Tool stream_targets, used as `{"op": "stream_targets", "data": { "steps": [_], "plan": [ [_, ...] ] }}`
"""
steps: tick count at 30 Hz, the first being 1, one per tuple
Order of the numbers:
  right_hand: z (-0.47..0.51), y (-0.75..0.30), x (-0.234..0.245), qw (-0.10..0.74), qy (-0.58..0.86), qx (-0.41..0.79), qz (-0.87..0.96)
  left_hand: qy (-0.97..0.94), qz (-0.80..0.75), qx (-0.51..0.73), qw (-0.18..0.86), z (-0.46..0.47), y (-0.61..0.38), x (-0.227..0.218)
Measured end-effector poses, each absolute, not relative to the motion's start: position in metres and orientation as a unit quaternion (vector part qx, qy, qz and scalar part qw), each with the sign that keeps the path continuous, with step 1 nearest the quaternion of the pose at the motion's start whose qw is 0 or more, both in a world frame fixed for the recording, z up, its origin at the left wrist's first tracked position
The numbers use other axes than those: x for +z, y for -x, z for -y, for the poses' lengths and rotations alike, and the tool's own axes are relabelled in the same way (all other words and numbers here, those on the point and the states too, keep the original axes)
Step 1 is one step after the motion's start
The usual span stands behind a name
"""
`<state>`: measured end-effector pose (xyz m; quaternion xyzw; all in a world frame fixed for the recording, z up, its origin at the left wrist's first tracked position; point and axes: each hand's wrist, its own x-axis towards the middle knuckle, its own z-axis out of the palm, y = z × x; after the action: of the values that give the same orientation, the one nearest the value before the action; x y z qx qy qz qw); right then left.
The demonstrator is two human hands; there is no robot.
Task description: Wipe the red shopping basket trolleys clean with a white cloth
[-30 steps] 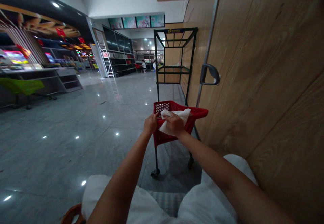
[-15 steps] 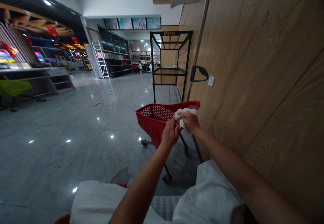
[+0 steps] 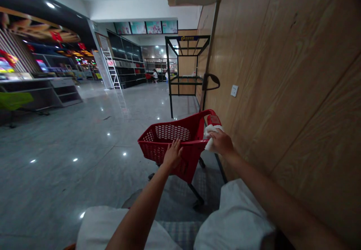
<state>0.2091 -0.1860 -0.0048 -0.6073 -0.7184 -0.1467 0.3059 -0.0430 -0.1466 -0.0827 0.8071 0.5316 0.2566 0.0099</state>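
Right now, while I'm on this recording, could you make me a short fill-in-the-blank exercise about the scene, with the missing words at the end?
1. The left hand is at the near side of a shopping cart whose basket is ____ in color.
2. The white cloth is held in the person's ____ hand.
3. In the picture, the black rack stands to the ____ of the wall socket.
4. At the left end of the dark shelves is a ____ with rungs.

Missing words: red; right; left; ladder.
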Motion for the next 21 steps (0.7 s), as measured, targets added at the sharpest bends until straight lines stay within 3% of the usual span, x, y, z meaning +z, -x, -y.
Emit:
{"op": "stream_targets", "data": {
  "steps": [7, 12, 17, 21],
  "plan": [
    [0.178, -0.147, -0.024, 0.244, 0.565, -0.169, 0.77, -0.805, -0.537, 0.248, -0.043, 0.161, 0.024, -0.101],
    [0.168, -0.16, -0.026, 0.199, 0.528, -0.157, 0.811, -0.844, -0.489, 0.21, -0.066, 0.159, 0.061, -0.104],
    [0.161, -0.202, -0.021, 0.213, 0.591, -0.174, 0.759, -0.772, -0.6, 0.197, -0.076, 0.152, 0.119, -0.112],
    [0.155, -0.191, -0.035, 0.23, 0.612, -0.155, 0.741, -0.779, -0.589, 0.201, -0.071, 0.162, 0.117, -0.122]
  ]
}}
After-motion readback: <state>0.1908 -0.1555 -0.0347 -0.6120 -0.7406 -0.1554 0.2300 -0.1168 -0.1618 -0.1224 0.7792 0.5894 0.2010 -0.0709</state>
